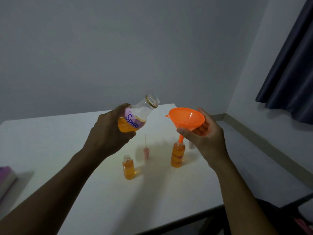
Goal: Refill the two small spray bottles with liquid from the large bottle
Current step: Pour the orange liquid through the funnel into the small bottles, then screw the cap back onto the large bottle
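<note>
My left hand (108, 131) grips the large clear bottle (137, 116), uncapped, tilted with its mouth up to the right, orange liquid low in it and a purple label reading "Spray". My right hand (205, 134) holds an orange funnel (187, 118) whose spout sits in the neck of the right small bottle (177, 155), which is nearly full of orange liquid. The left small bottle (128, 167) stands open on the table, also holding orange liquid. A pink spray-pump head (146, 150) with its dip tube pointing up stands between them.
The white table (84, 184) ends close behind the bottles at a grey wall. A pale cap-like object (191, 145) shows partly behind my right hand. A purple and white box (6, 177) lies at the table's left edge. A dark curtain (291, 65) hangs at right.
</note>
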Available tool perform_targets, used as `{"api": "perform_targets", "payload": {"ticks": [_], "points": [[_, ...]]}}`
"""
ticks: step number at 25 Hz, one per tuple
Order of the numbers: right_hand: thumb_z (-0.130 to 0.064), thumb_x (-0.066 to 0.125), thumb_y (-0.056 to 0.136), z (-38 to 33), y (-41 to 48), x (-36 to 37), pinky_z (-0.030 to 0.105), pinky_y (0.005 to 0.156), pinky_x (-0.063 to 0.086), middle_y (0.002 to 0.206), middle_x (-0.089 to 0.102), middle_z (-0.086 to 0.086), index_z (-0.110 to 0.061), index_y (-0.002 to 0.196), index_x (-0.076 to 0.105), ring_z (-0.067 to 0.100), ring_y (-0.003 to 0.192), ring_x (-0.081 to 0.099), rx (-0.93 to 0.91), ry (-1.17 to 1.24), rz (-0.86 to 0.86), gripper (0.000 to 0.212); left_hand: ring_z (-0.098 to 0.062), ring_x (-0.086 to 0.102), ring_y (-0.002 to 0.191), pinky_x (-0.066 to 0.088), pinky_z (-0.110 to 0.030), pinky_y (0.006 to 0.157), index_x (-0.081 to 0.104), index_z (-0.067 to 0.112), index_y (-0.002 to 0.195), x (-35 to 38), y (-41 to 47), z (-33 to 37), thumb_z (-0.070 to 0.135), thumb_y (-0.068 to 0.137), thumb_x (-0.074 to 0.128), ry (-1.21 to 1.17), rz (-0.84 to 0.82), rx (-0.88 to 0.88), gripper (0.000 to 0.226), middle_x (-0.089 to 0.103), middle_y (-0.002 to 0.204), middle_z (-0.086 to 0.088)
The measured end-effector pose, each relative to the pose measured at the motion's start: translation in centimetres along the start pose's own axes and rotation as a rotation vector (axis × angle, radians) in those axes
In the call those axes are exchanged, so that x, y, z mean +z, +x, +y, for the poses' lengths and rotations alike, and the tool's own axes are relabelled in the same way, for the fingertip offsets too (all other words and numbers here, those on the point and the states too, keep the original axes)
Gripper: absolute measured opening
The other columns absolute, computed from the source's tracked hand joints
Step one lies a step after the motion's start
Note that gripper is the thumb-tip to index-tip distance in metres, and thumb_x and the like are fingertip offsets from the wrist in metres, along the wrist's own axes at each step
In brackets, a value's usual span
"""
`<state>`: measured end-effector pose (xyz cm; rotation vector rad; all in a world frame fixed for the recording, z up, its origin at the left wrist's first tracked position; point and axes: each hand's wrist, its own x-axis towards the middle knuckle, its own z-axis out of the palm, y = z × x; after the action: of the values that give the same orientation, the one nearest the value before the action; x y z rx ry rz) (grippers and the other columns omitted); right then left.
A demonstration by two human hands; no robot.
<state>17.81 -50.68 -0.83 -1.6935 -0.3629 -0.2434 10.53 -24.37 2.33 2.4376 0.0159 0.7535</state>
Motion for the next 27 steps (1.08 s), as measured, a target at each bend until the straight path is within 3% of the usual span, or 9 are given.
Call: {"api": "perform_targets", "payload": {"ticks": [4,8,11,14,16,19,23,27], "points": [[-0.05,0.083,0.056,-0.8,0.4,-0.3,0.032,0.09,0.056,0.136,0.055,-0.009,-0.028,0.147,0.043,0.015,0.121,0.057,0.027,-0.021,-0.001,0.102,-0.014,0.06,0.088,0.053,-0.029,0.071,0.054,0.023,0.126,-0.7,-0.6,-0.3,0.021,0.065,0.088,-0.046,0.025,-0.038,0.069,0.061,0.1,0.009],[-0.046,0.085,0.057,-2.9,0.5,0.6,0.037,0.093,0.056,0.133,0.059,-0.009,-0.029,0.145,0.046,0.015,0.119,0.06,0.027,0.067,0.081,0.097,0.004,0.055,0.079,0.037,-0.01,0.064,0.054,0.026,0.124,-2.1,-1.4,-1.8,0.025,0.066,0.086,-0.103,0.07,-0.103,0.066,0.059,0.1,0.014],[-0.041,0.088,0.057,-5.3,0.9,3.8,0.032,0.093,0.056,0.124,0.065,-0.011,-0.025,0.141,0.051,0.005,0.11,0.065,0.013,0.212,0.068,0.093,-0.005,0.059,0.086,0.042,-0.018,0.071,0.054,0.026,0.126,-4.2,-2.1,-4.0,0.03,0.065,0.086,-0.123,0.164,-0.194,0.069,0.06,0.104,0.012],[-0.031,0.091,0.065,-7.1,1.4,9.6,0.027,0.087,0.056,0.112,0.071,-0.01,-0.022,0.13,0.061,0.003,0.1,0.068,-0.016,0.232,-0.09,0.073,-0.015,0.059,0.096,0.048,-0.031,0.078,0.055,0.025,0.125,-6.9,-2.9,-7.1,0.031,0.066,0.086,-0.135,0.267,-0.287,0.067,0.06,0.107,0.009],[-0.036,0.091,0.064,-7.2,1.5,14.4,0.026,0.085,0.057,0.106,0.071,-0.012,-0.023,0.12,0.063,0.002,0.095,0.067,0.008,0.171,-0.187,0.065,-0.016,0.059,0.096,0.05,-0.036,0.082,0.057,0.026,0.122,-8.3,-3.5,-9.0,0.029,0.065,0.086,-0.147,0.33,-0.358,0.064,0.06,0.105,0.009],[-0.061,0.087,0.053,-5.9,1.4,21.9,0.036,0.09,0.057,0.123,0.065,-0.004,-0.021,0.133,0.055,0.017,0.111,0.064,0.064,0.0,-0.303,0.095,-0.015,0.058,0.093,0.05,-0.034,0.083,0.059,0.026,0.119,-9.9,-4.6,-12.5,0.028,0.064,0.087,-0.13,0.411,-0.45,0.062,0.062,0.105,0.006],[-0.052,0.086,0.065,-3.5,1.5,28.7,0.033,0.092,0.047,0.143,0.05,0.003,-0.02,0.149,0.036,0.025,0.127,0.051,0.162,-0.207,-0.43,0.103,-0.021,0.057,0.108,0.048,-0.036,0.088,0.053,0.02,0.13,-9.8,-5.8,-16.5,0.029,0.065,0.087,-0.126,0.427,-0.577,0.074,0.06,0.125,-0.004],[-0.052,0.087,0.065,-1.1,1.9,32.8,0.033,0.088,0.045,0.148,0.045,0.005,-0.021,0.149,0.035,0.028,0.132,0.047,0.178,-0.421,-0.497,0.104,-0.023,0.055,0.116,0.049,-0.041,0.094,0.049,0.02,0.135,-9.1,-6.4,-18.7,0.03,0.068,0.086,-0.143,0.395,-0.619,0.078,0.056,0.134,-0.004]]}}
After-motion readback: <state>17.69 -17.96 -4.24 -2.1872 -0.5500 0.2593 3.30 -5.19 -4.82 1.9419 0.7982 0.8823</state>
